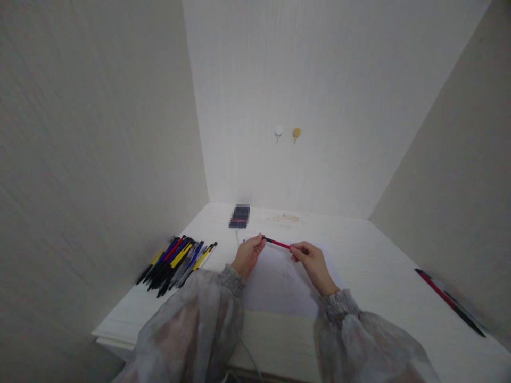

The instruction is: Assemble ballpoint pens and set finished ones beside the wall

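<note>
A red and black pen (280, 244) is held level between my two hands, above a sheet of paper (275, 290) with faint scribbles on it. My left hand (248, 256) pinches its black end between thumb and fingers. At the red end, the fingers of my right hand (313, 263) are closed around it, hiding that tip. Both wrists are covered by the gathered cuffs of sheer sleeves.
Many pens (175, 263) in several colours lie heaped at the left of the white table (367, 298). A red and black pen (447, 300) rests by the right wall beside a greyish one. A phone-like dark object (239, 216), pixelated, lies at the back with a cable.
</note>
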`<move>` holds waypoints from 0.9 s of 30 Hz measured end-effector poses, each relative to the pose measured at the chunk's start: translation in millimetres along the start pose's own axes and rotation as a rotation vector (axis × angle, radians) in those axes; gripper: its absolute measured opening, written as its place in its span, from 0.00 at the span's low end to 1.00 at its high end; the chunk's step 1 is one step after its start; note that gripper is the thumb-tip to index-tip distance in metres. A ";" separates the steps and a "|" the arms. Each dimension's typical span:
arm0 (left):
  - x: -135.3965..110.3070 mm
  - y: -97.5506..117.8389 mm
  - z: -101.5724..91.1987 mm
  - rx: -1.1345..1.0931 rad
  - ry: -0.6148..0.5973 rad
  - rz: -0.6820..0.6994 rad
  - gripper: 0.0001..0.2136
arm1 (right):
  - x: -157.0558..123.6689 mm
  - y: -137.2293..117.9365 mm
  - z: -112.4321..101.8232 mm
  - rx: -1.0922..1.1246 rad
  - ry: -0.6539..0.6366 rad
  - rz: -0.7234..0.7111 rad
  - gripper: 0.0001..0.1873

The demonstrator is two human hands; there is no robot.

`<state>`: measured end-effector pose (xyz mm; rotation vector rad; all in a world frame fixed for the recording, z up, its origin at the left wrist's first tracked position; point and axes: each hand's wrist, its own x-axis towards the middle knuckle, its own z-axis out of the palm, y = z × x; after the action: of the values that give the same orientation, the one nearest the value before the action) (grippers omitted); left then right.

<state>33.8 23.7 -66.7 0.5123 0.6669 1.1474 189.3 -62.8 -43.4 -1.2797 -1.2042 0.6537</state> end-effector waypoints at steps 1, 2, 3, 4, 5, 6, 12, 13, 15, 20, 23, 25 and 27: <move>0.6 -0.6 -0.6 -0.003 -0.001 0.004 0.02 | -0.1 -0.7 0.3 0.043 0.013 0.001 0.10; 1.1 -1.2 -1.2 -0.006 -0.001 0.007 0.02 | -0.6 -1.6 0.9 0.094 0.021 0.025 0.11; 1.5 -1.8 -1.6 -0.005 0.000 0.007 0.02 | -1.5 -2.4 1.4 0.149 0.017 0.079 0.13; 1.8 -2.4 -2.0 -0.004 0.002 0.010 0.02 | -2.4 -2.8 2.0 0.198 -0.001 0.156 0.14; 2.0 -3.0 -2.3 0.000 0.001 0.014 0.02 | -3.2 -2.5 2.4 0.231 -0.027 0.237 0.16; 2.0 -3.5 -2.4 0.005 -0.001 0.019 0.02 | -3.7 -1.6 2.5 0.246 -0.055 0.300 0.17; 0.4 -3.5 -2.4 0.027 -0.010 0.042 0.01 | 0.0 7.0 -0.9 0.240 0.022 0.170 0.09; 0.0 -3.3 -2.1 0.033 -0.007 0.048 0.01 | 0.4 7.0 -1.4 0.276 0.037 0.175 0.11; -1.1 -2.9 -1.4 0.045 -0.004 0.058 0.02 | 0.2 6.0 -2.1 0.352 0.022 0.277 0.13; -4.1 -2.1 0.8 0.046 0.002 0.060 0.02 | -0.5 7.5 -2.8 0.315 -0.051 0.455 0.11; -4.8 -2.0 0.9 0.038 0.005 0.072 0.02 | 0.9 9.5 -3.1 0.316 0.028 0.331 0.11; -4.9 -2.6 0.6 0.044 0.001 0.087 0.03 | 0.7 9.1 -3.4 0.363 0.034 0.329 0.13; -5.0 -3.2 0.4 0.050 -0.003 0.100 0.03 | -0.4 8.2 -3.5 0.403 -0.040 0.445 0.12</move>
<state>34.9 17.9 -67.5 0.5952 0.6752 1.2254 194.4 -62.5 -50.7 -1.1950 -0.7634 1.1847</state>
